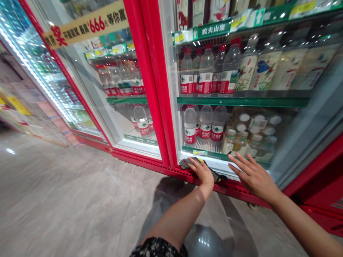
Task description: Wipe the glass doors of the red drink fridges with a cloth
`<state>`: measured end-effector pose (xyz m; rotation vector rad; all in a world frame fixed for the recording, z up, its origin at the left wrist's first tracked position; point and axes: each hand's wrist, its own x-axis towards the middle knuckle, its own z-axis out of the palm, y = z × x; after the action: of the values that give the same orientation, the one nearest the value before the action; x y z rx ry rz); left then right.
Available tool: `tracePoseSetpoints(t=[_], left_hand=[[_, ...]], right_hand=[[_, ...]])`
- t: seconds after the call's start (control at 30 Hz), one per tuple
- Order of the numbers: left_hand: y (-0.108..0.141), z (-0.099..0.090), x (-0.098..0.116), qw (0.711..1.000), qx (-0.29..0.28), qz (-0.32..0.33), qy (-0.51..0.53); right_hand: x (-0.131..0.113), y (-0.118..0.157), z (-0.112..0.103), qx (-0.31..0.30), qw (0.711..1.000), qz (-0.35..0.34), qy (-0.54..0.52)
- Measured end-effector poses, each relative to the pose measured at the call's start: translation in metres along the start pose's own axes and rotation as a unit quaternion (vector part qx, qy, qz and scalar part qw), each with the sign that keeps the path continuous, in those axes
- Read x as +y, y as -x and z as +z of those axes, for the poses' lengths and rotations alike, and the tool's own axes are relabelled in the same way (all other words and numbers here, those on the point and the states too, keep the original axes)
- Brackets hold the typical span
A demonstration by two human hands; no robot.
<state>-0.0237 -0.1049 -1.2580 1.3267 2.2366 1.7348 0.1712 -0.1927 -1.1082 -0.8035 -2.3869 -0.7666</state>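
Observation:
My left hand [202,172] presses a grey cloth [184,164] against the bottom edge of a red-framed glass fridge door [158,89]. Parts of the cloth stick out on both sides of the hand, with a dark and yellow edge toward the right. To the right, my right hand [253,178] is open, fingers spread, at the lower part of the glass. Whether its fingertips touch the pane I cannot tell. Behind the glass stand red-capped water bottles [205,123] and small white-capped bottles [241,141].
A second glass-door fridge section [134,114] with bottles adjoins on the left, a printed banner [88,25] across it. Further left is a brightly lit cooler [50,67]. Grey shiny floor [80,200] lies below. Another red frame [318,185] stands at right.

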Motion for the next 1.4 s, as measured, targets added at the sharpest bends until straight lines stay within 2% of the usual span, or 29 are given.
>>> tracePoseSetpoints(t=[0.07, 0.17, 0.27, 0.33, 0.43, 0.5, 0.57, 0.67, 0.77, 0.8, 0.87, 0.9, 0.93, 0.97, 1.0, 1.07, 1.13, 1.2, 1.27, 1.33, 1.37, 1.4], left_hand=[[-0.004, -0.008, 0.004, 1.000, -0.005, -0.020, 0.005], [-0.032, -0.022, 0.001, 0.997, 0.017, -0.078, 0.008], [-0.055, -0.022, 0.005, 0.986, 0.043, -0.158, 0.012], [-0.052, -0.013, 0.018, 0.981, 0.041, -0.186, 0.019], [-0.020, 0.000, 0.047, 0.984, 0.012, -0.175, 0.034], [0.001, 0.001, 0.061, 0.988, -0.015, -0.144, 0.045], [0.010, -0.006, 0.066, 0.993, -0.044, -0.097, 0.053], [0.002, -0.023, 0.064, 0.997, -0.061, -0.037, 0.041], [-0.007, -0.027, 0.069, 0.999, -0.023, -0.021, 0.019], [-0.005, -0.025, 0.072, 1.000, -0.021, 0.006, 0.009], [0.002, -0.021, 0.074, 0.991, -0.057, 0.117, -0.029], [0.004, -0.021, 0.072, 0.973, -0.098, 0.199, -0.060], [0.004, -0.022, 0.066, 0.943, -0.146, 0.284, -0.091], [0.001, -0.026, 0.057, 0.902, -0.196, 0.365, -0.124], [-0.006, -0.032, 0.047, 0.836, -0.261, 0.462, -0.140], [-0.030, -0.049, 0.026, 0.768, -0.323, 0.540, -0.124], [-0.058, -0.065, 0.013, 0.721, -0.356, 0.584, -0.110], [-0.079, -0.072, 0.017, 0.714, -0.350, 0.596, -0.110], [-0.083, -0.066, 0.037, 0.732, -0.318, 0.591, -0.116], [-0.069, -0.050, 0.062, 0.756, -0.272, 0.583, -0.118], [-0.057, -0.041, 0.073, 0.756, -0.258, 0.591, -0.114], [-0.044, -0.033, 0.079, 0.743, -0.262, 0.606, -0.106]], right_hand=[[0.007, 0.009, -0.001, -0.004, 1.000, 0.010, 0.003], [0.019, 0.025, -0.003, -0.020, 0.999, 0.045, 0.018], [0.026, 0.041, -0.005, -0.045, 0.995, 0.080, 0.039], [0.027, 0.051, -0.006, -0.063, 0.993, 0.091, 0.049], [0.025, 0.063, -0.004, -0.093, 0.991, 0.086, 0.051], [0.024, 0.070, -0.002, -0.109, 0.990, 0.081, 0.046], [0.027, 0.077, -0.002, -0.117, 0.989, 0.084, 0.040], [0.034, 0.087, -0.007, -0.118, 0.986, 0.110, 0.044], [0.038, 0.096, -0.012, -0.119, 0.982, 0.136, 0.051], [0.038, 0.099, -0.012, -0.120, 0.982, 0.139, 0.050], [0.035, 0.104, -0.010, -0.131, 0.981, 0.137, 0.044], [0.034, 0.106, -0.008, -0.139, 0.980, 0.134, 0.041], [0.033, 0.108, -0.007, -0.148, 0.980, 0.131, 0.039], [0.032, 0.110, -0.005, -0.155, 0.979, 0.130, 0.037], [0.031, 0.112, -0.003, -0.160, 0.978, 0.131, 0.036], [0.031, 0.116, -0.002, -0.160, 0.977, 0.135, 0.034], [0.033, 0.119, -0.002, -0.157, 0.977, 0.138, 0.031], [0.035, 0.121, -0.003, -0.153, 0.977, 0.142, 0.031], [0.036, 0.122, -0.003, -0.148, 0.977, 0.148, 0.031], [0.035, 0.121, -0.002, -0.142, 0.978, 0.151, 0.028], [0.035, 0.121, 0.000, -0.140, 0.978, 0.151, 0.025], [0.033, 0.121, 0.002, -0.138, 0.979, 0.151, 0.021]])
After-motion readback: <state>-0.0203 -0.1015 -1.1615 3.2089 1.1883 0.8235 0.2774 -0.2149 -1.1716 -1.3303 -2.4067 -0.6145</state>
